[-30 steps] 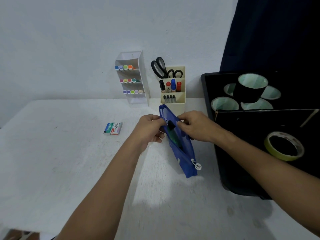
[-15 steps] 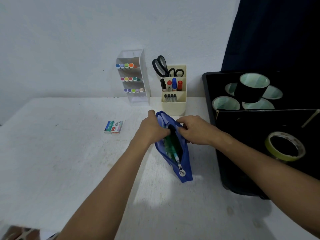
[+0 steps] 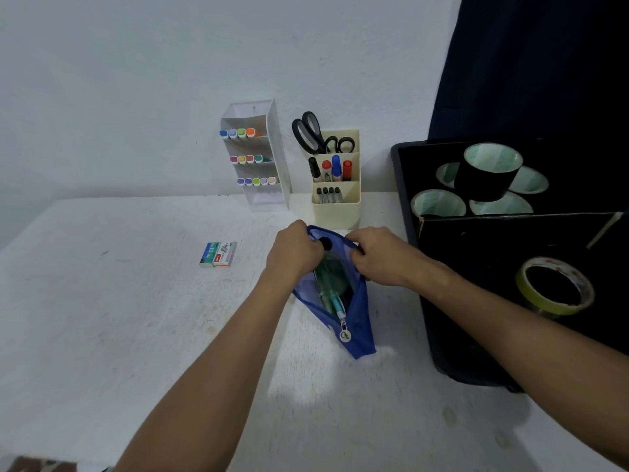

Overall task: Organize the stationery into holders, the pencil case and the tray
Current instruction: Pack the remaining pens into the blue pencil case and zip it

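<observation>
Head view is showing two bare forearms reaching over the white desk (image 3: 102, 335) toward a blue fabric zip pencil case (image 3: 357, 321), which is lying on the desk near its middle with its mouth gaping. The left hand (image 3: 296, 253) is curling round the case's left lip at the far end, while the right hand (image 3: 381, 257) is pinching the right lip, so both are clamped on the case and spreading it. Inside the case, green and pale blue pens (image 3: 332, 291) are lying lengthwise; a round white zip pull (image 3: 345, 335) is hanging at the near end.

The case's long axis is running from near right to far left, with its near tip pointing toward the person and its far end pointing at the cream plastic tiered holder (image 3: 337, 206) just beyond it. That holder is already carrying black-handled scissors (image 3: 313, 134) and markers. Left of the cream holder, a white slanted rack (image 3: 269, 199) is holding three rows of pastel-capped highlighters. Right of the case, a black tray (image 3: 442, 352) is holding tape rolls, among them a yellow-green tape roll (image 3: 554, 287).

Most sorting is looking done, by my reading. Left of the case, a small green-and-red staple box (image 3: 218, 254) is still sitting loose on the desk, and the case is not yet zipped.
</observation>
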`<state>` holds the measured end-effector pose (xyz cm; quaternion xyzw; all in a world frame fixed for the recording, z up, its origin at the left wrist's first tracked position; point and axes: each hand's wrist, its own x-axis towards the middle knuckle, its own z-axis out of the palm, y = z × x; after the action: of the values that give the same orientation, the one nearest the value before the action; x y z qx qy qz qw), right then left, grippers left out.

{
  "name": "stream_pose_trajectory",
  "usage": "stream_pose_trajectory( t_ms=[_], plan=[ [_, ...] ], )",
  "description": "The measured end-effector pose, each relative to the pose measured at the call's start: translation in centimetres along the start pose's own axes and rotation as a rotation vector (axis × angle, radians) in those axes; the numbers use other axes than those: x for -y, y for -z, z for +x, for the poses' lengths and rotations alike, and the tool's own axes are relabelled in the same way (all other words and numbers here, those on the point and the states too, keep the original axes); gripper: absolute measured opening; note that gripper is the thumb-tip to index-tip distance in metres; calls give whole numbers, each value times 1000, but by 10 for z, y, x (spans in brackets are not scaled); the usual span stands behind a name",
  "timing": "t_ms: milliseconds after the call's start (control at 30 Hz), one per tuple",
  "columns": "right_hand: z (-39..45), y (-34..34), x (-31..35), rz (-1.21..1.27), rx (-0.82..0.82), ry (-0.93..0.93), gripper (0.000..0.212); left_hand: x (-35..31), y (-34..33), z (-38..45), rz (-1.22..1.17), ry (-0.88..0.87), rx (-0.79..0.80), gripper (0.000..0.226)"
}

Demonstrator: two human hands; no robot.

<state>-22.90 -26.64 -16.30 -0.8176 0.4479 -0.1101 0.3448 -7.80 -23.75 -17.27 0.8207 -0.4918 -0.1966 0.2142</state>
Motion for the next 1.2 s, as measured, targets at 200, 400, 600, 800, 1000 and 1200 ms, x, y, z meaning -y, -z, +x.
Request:
stream_pose_trajectory(
  t_ms=[200,400,600,800,1000,1200],
  plan=[
    [-1,0,0,-24,-24,-18,26,8,7,-6,63,89,131,26],
    [-3,2,4,63,27,-65,25,15,22,-18,-65,155,256,20],
    [-7,4,14,222,193,35,57,11,26,-25,-534,249,198,26],
    [-10,-8,14,17,282,111,108,25,29,-23,-858,410,18,53],
    [-7,-3,3,-19,139,-33,50,36,36,-26,-352,272,-191,60],
    [-2,-4,7,282,-276,80,37,8,44,-30,-134,-114,-219,28]
  ],
)
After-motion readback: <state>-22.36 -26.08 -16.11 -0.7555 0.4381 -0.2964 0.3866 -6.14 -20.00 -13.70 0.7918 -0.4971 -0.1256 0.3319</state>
